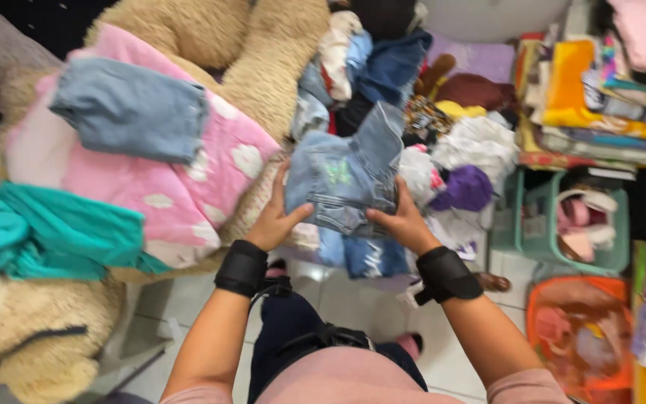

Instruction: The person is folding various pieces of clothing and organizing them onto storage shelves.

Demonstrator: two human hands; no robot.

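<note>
Clamping folded, faded-blue denim garment (347,176) between them, left hand (274,221) and right hand (401,221) fingers pinch its sides.

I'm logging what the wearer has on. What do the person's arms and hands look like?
Both hands, left hand and right hand, are bare, no gloves. Each wrist carries a wide black band. Pink sleeves are pushed up near the elbows.

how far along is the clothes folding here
Done, apparently: one folded denim piece lies flat on the pink blanket. In hand: the left hand and right hand grip a light denim garment, partly folded. Left: a jumbled clothes heap behind it looks unsorted.
</note>
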